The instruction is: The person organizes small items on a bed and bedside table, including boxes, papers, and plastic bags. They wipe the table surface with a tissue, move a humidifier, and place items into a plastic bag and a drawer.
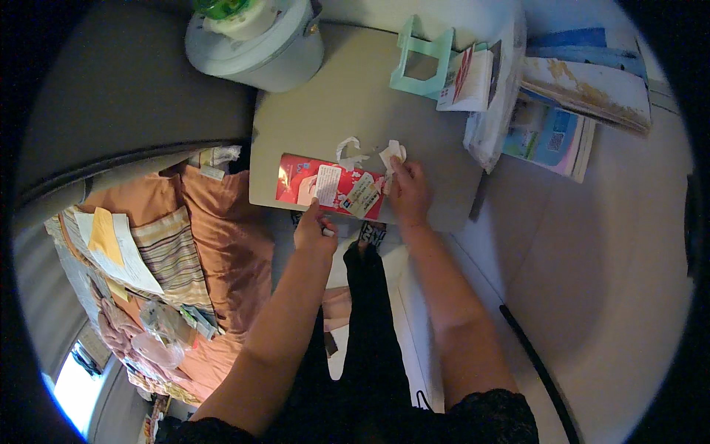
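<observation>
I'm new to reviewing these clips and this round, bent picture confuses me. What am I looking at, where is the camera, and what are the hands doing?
There is no machine here: a person works with bare hands. The one picture comes from a wide fisheye camera worn on the head, looking down, so straight edges bend near the rim and the forearms enter from below. The left hand pinches the lower edge of a red packet lying on a small grey table. The right hand holds a scrap of white paper at the packet's right end; another torn white strip lies just above. Also on the table are a green stand and some booklets. A white bin stands beside it.
</observation>
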Demonstrator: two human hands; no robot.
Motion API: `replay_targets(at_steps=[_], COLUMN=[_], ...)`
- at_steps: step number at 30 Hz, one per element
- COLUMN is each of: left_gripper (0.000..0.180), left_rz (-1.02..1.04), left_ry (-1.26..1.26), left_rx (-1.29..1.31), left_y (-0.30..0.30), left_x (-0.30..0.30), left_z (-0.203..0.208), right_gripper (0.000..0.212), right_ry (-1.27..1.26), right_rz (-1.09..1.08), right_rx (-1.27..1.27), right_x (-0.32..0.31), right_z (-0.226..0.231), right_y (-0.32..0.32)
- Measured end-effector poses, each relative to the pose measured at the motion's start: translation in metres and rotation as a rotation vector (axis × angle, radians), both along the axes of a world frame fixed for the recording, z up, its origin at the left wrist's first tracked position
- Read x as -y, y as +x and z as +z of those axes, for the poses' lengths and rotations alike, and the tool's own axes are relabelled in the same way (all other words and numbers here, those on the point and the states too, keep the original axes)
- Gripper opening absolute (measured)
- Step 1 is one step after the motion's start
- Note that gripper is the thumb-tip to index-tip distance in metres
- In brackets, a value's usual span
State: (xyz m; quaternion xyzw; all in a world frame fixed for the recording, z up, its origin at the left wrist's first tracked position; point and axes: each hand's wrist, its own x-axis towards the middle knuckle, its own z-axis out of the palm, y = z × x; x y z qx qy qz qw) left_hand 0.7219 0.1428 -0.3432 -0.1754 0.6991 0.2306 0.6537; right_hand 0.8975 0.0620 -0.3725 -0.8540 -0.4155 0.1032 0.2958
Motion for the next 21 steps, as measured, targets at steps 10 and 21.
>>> replay_targets(at_steps=[10, 21], left_gripper=[0.016, 0.017], left_rz=[-0.006, -0.445], left_ry=[0.006, 0.456], left_rx=[0.067, -0.082], left_y=[0.001, 0.026], left_x=[0.000, -0.007], left_z=[0.012, 0.021], right_gripper=[0.036, 0.041], right_ry=[0.133, 0.033], right_rz=[0.017, 0.033], right_rx=[-0.047, -0.008], right_x=[-0.009, -0.002], right_z=[0.002, -0.003], right_y=[-0.015, -0.013])
